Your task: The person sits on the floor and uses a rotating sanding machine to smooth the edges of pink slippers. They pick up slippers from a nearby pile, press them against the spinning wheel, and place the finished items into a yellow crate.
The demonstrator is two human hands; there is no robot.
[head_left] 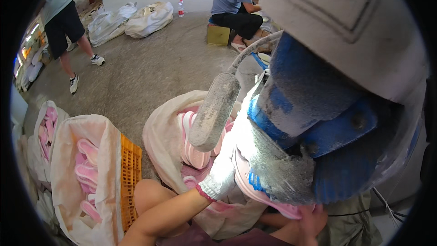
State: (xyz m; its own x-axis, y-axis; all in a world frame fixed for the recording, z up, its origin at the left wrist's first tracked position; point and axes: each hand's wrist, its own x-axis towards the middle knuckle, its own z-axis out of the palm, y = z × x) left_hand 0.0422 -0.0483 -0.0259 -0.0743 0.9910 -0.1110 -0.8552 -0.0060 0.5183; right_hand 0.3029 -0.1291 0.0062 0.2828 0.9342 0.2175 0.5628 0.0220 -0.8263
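Observation:
A pink shoe [261, 194] with a pale sole edge is held slanting under a dusty blue machine [314, 109]. My left hand [220, 180], in a white knitted glove with a dark red cuff, is closed on its upper left end; bright light washes out the fingertips. My bare right hand [311, 222] grips the lower right end, its fingers partly hidden behind the shoe. The shoe's upper side lies behind the machine's cloudy plastic guard [291, 173]. Just left of the machine, a dusty grey lamp [215, 111] hangs on a bendable arm above my left hand.
An open white sack [159, 123] of pink shoes stands in front of me. Further left are a cloth-lined yellow crate [131, 173] and another sack [34, 136], both with pink shoes. One person [232, 4] sits at the back; another [63, 23] stands far left near white sacks [148, 20].

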